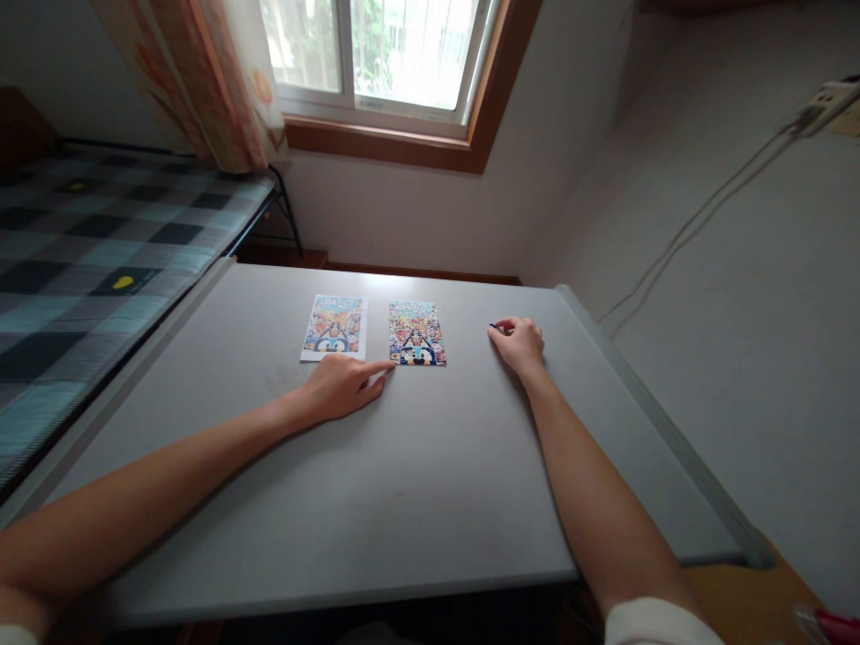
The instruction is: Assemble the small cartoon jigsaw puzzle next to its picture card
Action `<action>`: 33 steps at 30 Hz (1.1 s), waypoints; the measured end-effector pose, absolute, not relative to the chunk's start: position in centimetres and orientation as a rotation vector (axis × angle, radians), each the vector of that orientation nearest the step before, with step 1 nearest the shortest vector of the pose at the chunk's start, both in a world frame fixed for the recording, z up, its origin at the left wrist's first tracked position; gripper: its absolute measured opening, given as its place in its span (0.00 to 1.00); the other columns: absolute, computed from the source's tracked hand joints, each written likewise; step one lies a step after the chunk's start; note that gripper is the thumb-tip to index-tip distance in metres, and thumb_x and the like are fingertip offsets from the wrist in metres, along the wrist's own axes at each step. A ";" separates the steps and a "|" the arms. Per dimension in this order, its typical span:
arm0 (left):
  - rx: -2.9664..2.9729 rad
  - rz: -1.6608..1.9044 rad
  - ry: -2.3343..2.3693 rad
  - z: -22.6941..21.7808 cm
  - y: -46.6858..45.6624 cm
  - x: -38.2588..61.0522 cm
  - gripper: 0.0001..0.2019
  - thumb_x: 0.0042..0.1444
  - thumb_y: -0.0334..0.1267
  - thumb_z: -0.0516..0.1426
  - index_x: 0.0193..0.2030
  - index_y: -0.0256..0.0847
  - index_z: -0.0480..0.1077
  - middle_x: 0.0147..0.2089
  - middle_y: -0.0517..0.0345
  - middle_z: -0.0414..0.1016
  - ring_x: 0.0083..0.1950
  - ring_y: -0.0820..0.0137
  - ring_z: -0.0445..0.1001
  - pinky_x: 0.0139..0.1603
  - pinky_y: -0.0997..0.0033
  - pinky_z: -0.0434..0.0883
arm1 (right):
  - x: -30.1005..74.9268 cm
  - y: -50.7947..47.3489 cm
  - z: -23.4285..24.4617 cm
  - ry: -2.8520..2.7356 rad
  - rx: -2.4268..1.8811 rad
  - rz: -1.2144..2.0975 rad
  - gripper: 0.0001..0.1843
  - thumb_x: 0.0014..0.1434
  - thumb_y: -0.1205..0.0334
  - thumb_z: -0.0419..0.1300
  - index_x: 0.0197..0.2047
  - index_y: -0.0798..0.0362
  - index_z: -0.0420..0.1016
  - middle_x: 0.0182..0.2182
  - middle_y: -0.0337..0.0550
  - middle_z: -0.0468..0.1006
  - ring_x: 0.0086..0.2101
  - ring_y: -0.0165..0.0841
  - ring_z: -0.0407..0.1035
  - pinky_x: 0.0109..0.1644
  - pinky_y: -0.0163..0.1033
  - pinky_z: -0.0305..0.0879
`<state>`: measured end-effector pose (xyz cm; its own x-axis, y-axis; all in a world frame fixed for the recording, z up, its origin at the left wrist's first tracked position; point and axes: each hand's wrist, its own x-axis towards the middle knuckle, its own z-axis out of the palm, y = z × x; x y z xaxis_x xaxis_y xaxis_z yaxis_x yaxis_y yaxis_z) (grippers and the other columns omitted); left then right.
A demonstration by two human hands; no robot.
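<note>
Two small colourful picture cards lie side by side on the grey table [376, 484]. The left card [334, 327] has a white border; the right card [417, 333] is a dense, busy picture. My left hand [342, 387] rests on the table just below them, index finger stretched out and touching the lower left corner of the right card. My right hand [519, 343] lies to the right of the cards, fingers pinched on a small dark blue object [495, 326], only its tip showing.
A bed with a blue checked cover [87, 260] runs along the table's left side. A window [382, 54] with a patterned curtain [208, 81] is behind. On the right wall a socket [829, 103] has cables hanging down.
</note>
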<state>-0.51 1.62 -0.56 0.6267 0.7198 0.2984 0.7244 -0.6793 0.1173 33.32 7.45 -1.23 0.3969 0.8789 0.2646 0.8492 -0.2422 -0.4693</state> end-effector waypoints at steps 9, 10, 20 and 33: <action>-2.813 -0.518 -1.242 -0.5 1.6 -0.5 0.17 0.61 0.42 0.51 0.53 0.51 0.73 0.26 0.58 0.78 0.25 0.70 0.73 0.27 0.75 0.61 | 33.4 7.4 -1.1 -1.464 -2.125 0.123 0.14 0.48 0.53 0.60 0.36 0.48 0.78 0.36 0.46 0.75 0.41 0.42 0.66 0.49 0.49 0.62; -2.809 -0.521 -1.239 -0.5 1.6 -0.5 0.17 0.61 0.42 0.51 0.53 0.51 0.73 0.26 0.58 0.78 0.25 0.70 0.73 0.27 0.75 0.61 | 33.4 7.4 -1.1 -1.460 -2.117 0.122 0.14 0.47 0.53 0.60 0.36 0.48 0.78 0.36 0.46 0.75 0.40 0.42 0.66 0.49 0.49 0.62; -2.835 -0.550 -1.244 -0.5 1.7 -0.5 0.17 0.61 0.43 0.50 0.53 0.50 0.74 0.24 0.59 0.77 0.24 0.71 0.72 0.28 0.74 0.63 | 33.3 7.5 -0.7 -1.444 -2.101 0.191 0.11 0.43 0.56 0.62 0.32 0.48 0.77 0.34 0.44 0.75 0.40 0.42 0.67 0.48 0.49 0.62; -2.833 -0.516 -1.244 -0.6 1.7 -0.6 0.17 0.60 0.43 0.51 0.53 0.51 0.73 0.23 0.60 0.76 0.24 0.72 0.72 0.27 0.75 0.61 | 30.6 7.3 -0.1 -1.703 -1.447 0.632 0.19 0.48 0.61 0.57 0.44 0.55 0.77 0.31 0.42 0.75 0.28 0.29 0.67 0.35 0.37 0.66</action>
